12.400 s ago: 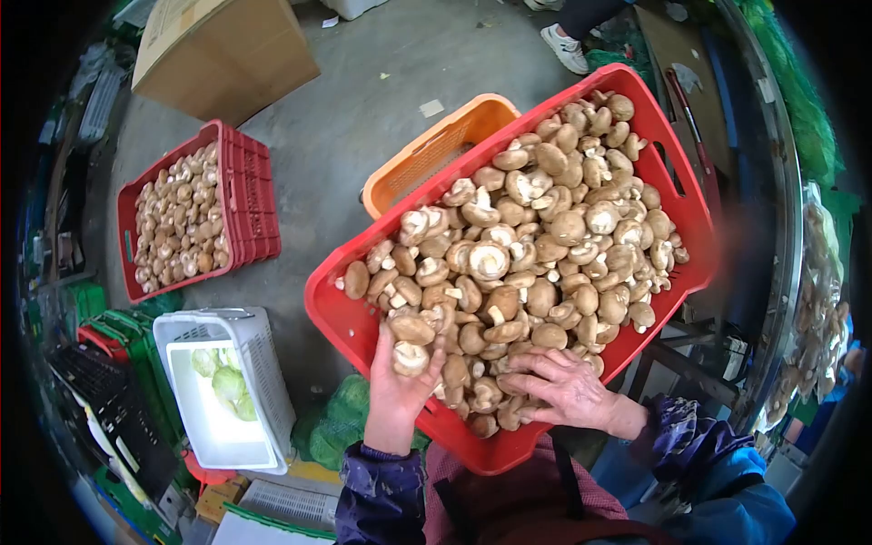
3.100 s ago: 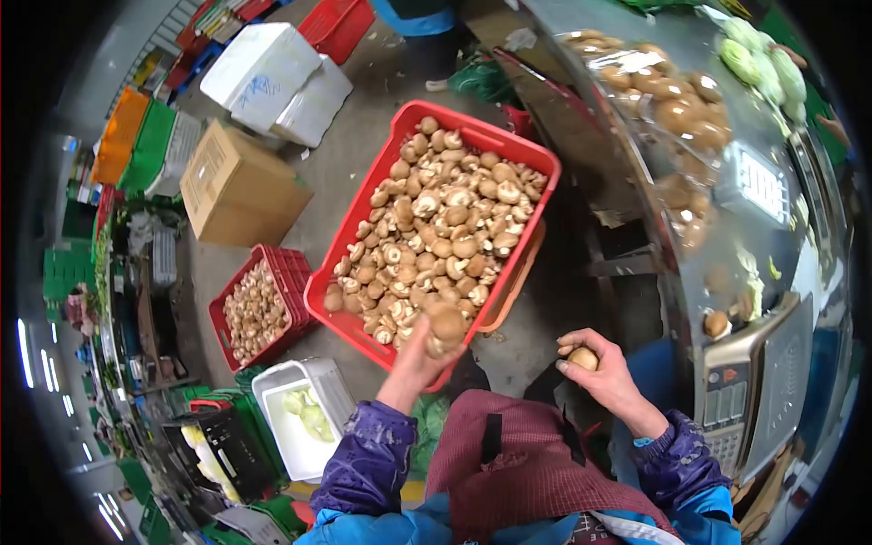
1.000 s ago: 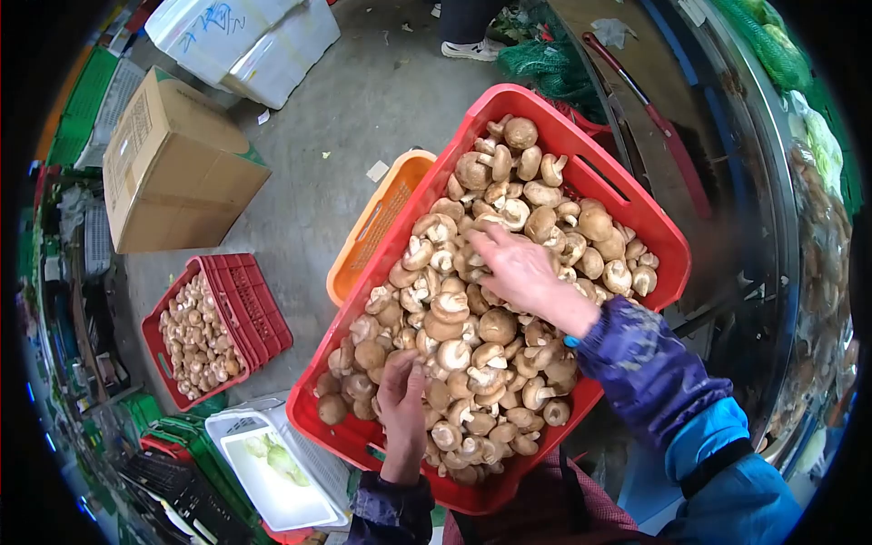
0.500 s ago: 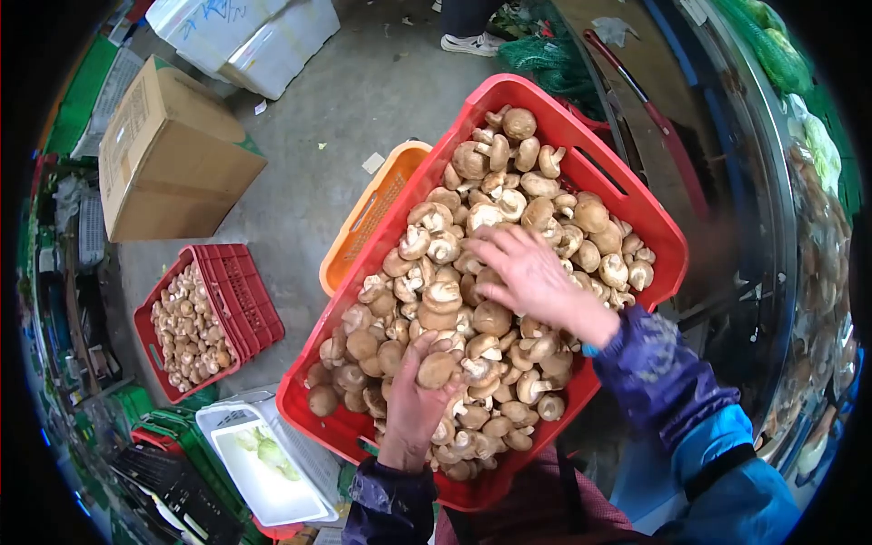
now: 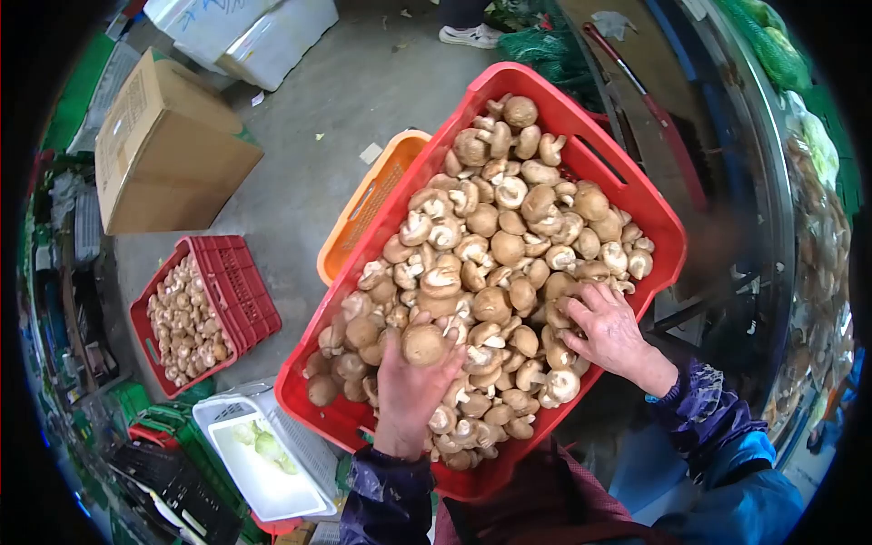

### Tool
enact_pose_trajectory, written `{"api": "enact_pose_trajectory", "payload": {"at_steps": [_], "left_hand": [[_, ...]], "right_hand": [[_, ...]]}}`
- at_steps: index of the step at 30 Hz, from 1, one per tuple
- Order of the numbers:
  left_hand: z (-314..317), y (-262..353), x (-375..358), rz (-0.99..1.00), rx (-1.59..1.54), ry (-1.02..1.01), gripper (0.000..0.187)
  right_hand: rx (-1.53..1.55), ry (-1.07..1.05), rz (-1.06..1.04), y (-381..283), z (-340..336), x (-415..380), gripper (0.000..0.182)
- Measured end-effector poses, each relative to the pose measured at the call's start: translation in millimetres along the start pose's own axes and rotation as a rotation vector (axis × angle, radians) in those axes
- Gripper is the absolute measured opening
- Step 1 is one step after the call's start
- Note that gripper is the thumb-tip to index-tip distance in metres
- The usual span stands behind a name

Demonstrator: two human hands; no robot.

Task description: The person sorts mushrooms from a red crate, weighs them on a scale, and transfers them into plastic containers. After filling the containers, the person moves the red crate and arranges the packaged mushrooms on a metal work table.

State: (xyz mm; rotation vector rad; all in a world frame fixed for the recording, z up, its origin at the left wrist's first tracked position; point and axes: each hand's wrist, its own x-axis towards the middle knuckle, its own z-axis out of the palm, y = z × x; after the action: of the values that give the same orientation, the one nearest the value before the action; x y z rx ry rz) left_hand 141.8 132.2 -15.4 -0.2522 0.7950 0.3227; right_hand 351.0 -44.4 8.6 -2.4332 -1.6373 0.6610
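Note:
A large red plastic crate (image 5: 622, 177) full of brown-capped shiitake mushrooms (image 5: 507, 245) is in front of me at a slant. My left hand (image 5: 411, 391), at the crate's near left part, cups one round shiitake (image 5: 423, 346) between thumb and fingers, cap facing up. On the right side of the pile, my right hand (image 5: 616, 334) has its fingers curled around a shiitake (image 5: 557, 313). The fingertips are partly hidden among the neighbouring mushrooms.
An orange basket (image 5: 359, 213) sits under the crate's left side. On the floor to the left are a smaller red crate (image 5: 241, 295) of mushrooms, a cardboard box (image 5: 177, 150) and a white bin (image 5: 313, 445) with leafy scraps. A person's shoe (image 5: 470, 36) shows at the top.
My right hand has moved from the middle of the pile to the right and nearer me, onto other mushrooms. My left hand has stayed near its place, lifting its shiitake slightly.

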Motion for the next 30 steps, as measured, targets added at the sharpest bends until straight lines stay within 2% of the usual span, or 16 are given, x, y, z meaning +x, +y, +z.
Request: {"api": "enact_pose_trajectory", "payload": {"at_steps": [3,5,7,9,10,14,16,17,19,23,25,26,27,29,30], "left_hand": [[-6.3,-0.8,0.1,0.032,0.041,0.051,0.039],[-6.5,0.4,-1.6,0.024,0.059,0.072,0.038],[-8.8,0.6,-2.7,0.021,0.048,0.083,0.038],[-11.8,-0.5,-3.6,0.027,0.065,0.064,0.038],[-14.1,-0.8,-2.8,0.025,0.041,0.064,0.037],[-21.2,-1.4,-1.6,0.026,0.103,0.068,0.038],[-20.6,-2.9,-1.9,0.028,0.116,0.068,0.039],[-19.9,-4.1,-2.7,0.029,0.128,0.064,0.040],[-17.4,-6.2,-5.4,0.025,0.117,0.054,0.041],[-15.0,-6.9,-5.3,0.015,0.049,0.026,0.039],[-17.9,-6.2,-5.7,0.018,0.044,-0.015,0.040],[-19.0,-6.2,-6.2,0.016,0.039,-0.051,0.041],[-19.4,-6.7,-6.5,0.022,0.036,-0.053,0.041],[-19.1,-9.4,-4.3,0.126,0.223,-0.019,0.043],[-15.2,-11.8,-3.1,0.129,0.222,-0.021,0.043]], "right_hand": [[0.024,-0.014,0.095,8.2,-5.9,-7.2,0.032],[-0.126,0.142,0.108,10.2,-8.9,-0.9,0.032],[-0.090,0.225,0.126,9.3,-12.0,11.6,0.032],[-0.018,0.329,0.093,9.5,-11.2,21.2,0.029],[0.042,0.307,0.092,7.6,-5.8,35.8,0.025],[-0.017,0.363,-0.015,4.4,21.0,84.0,0.020],[-0.220,0.211,-0.101,8.4,25.2,114.8,0.016],[-0.216,0.209,-0.098,14.3,27.8,129.9,0.016],[-0.501,-0.108,-0.267,23.7,31.0,150.1,0.015],[-0.600,-0.064,-0.352,25.5,23.9,147.7,0.015],[-0.476,-0.002,-0.250,23.6,6.8,143.3,0.017],[-0.350,0.020,-0.201,22.4,-4.2,136.6,0.026],[-0.353,0.021,-0.208,16.8,-12.4,128.8,0.026],[0.068,0.035,0.064,1.0,-19.2,110.1,0.032],[0.167,-0.014,0.052,-11.6,-15.1,96.7,0.035]]}}
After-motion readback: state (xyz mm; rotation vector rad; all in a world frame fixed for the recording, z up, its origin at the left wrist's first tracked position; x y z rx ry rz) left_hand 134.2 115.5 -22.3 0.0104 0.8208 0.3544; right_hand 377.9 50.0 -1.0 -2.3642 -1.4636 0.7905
